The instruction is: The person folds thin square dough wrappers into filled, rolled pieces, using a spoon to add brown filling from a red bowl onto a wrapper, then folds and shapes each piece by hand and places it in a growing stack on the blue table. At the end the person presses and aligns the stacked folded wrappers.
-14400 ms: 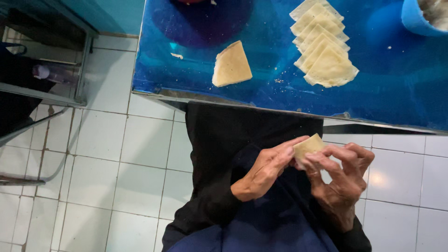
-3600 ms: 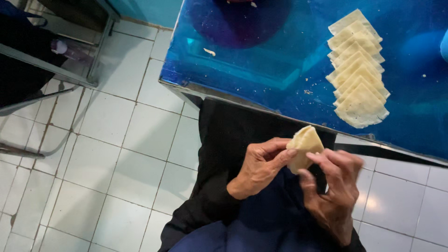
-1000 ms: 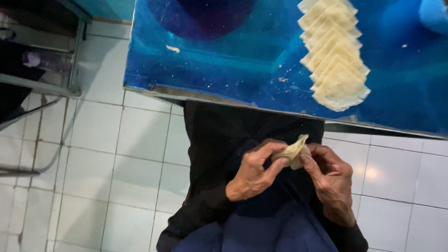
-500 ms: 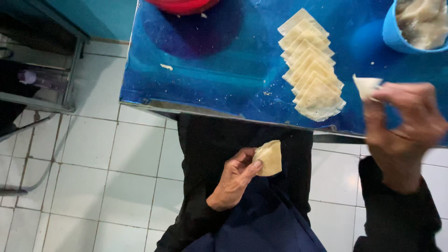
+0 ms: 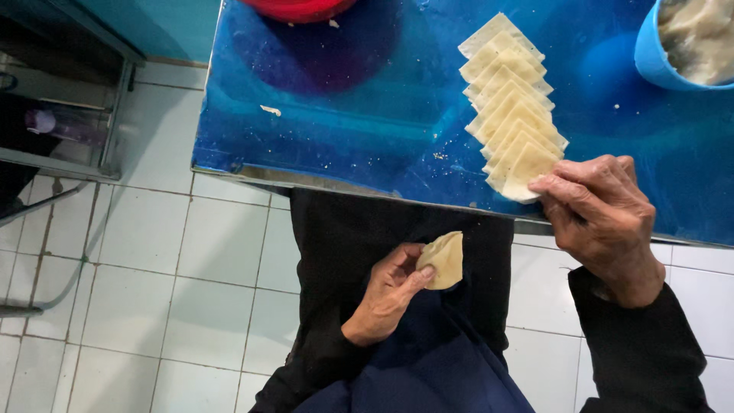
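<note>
Over white floor tiles, left hand [image 5: 386, 294] pinches folded dumpling [image 5: 443, 260]; right hand [image 5: 600, 210] fingers touch wrapper row [image 5: 511, 115].

My left hand [image 5: 386, 294] sits low over my lap, palm turned up and wrist bent, thumb and curled fingers pinched together at the tips. My right hand [image 5: 600, 218] is stretched forward and up to the near edge of the tabletop, back of the hand toward me, fingers bent and pointing left, fingertips pressed down. Both forearms are in dark sleeves reaching to the wrists.
</note>
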